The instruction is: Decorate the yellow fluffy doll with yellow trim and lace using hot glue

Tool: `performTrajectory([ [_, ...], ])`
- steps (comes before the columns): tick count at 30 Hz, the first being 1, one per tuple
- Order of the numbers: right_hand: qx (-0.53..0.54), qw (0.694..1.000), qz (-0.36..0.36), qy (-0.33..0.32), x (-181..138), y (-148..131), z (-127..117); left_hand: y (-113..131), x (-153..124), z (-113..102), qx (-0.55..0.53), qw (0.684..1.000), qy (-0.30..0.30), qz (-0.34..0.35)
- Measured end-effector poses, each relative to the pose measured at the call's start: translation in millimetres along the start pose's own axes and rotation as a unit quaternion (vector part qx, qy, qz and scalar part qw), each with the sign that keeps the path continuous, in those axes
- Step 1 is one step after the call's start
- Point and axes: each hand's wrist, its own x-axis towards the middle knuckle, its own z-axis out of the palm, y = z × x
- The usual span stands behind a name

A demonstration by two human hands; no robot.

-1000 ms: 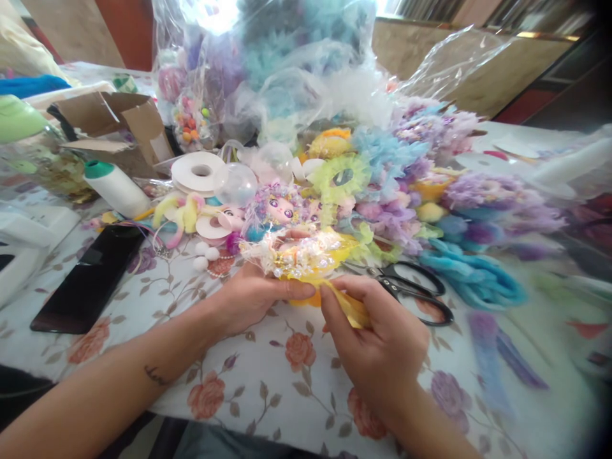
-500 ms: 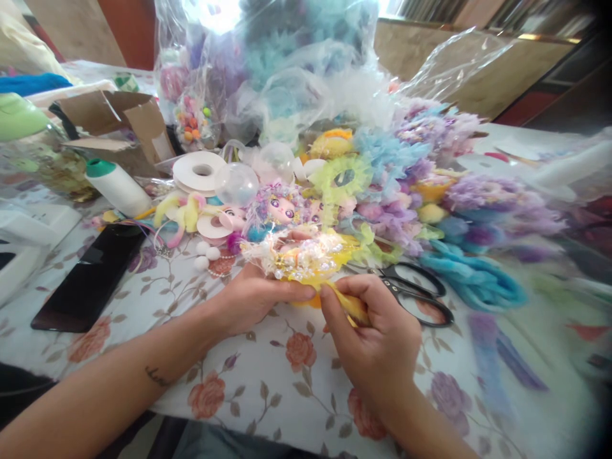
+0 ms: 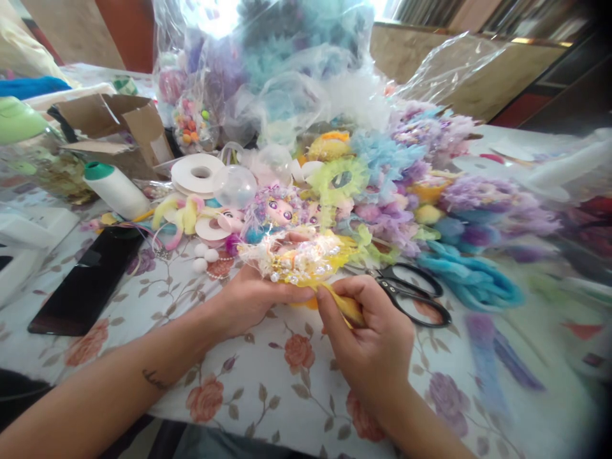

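Note:
My left hand (image 3: 261,293) is closed around the lower left side of a ring-shaped ornament (image 3: 301,258), trimmed with white lace, pearly beads and yellow fabric. Its thumb presses along the near edge; most of the other fingers are hidden behind. Between the thumb and fingers of my right hand (image 3: 370,319) a yellow fabric strip (image 3: 348,307) is pinched, running up to the ornament's near edge. The tips of both thumbs almost meet there. Black-handled scissors (image 3: 415,293) lie on the cloth just beyond my right hand, their blades partly hidden.
Doll heads (image 3: 278,209), a ribbon spool (image 3: 198,173) and ruffled tulle pieces (image 3: 342,178) crowd the table behind my hands. A phone (image 3: 88,280) and a thread cone (image 3: 117,191) lie left, near a cardboard box (image 3: 115,131). Blue plush cord (image 3: 471,277) sits right, on the flowered tablecloth (image 3: 268,395).
The view has shifted very slightly. My right hand has moved a little to the left, still pinching the yellow strip; my left hand keeps its hold on the ornament.

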Motion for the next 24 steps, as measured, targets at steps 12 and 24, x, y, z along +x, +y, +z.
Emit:
performTrajectory([
  [12,-0.017,0.998,-0.065,0.023,-0.8,1.4,-1.3,2.5,0.4,-2.8,0.007,1.000,-0.015,-0.019],
  [24,-0.036,0.993,-0.113,0.019,-3.6,4.0,-0.3,2.0,1.2,-2.1,0.054,0.998,-0.026,-0.006],
])
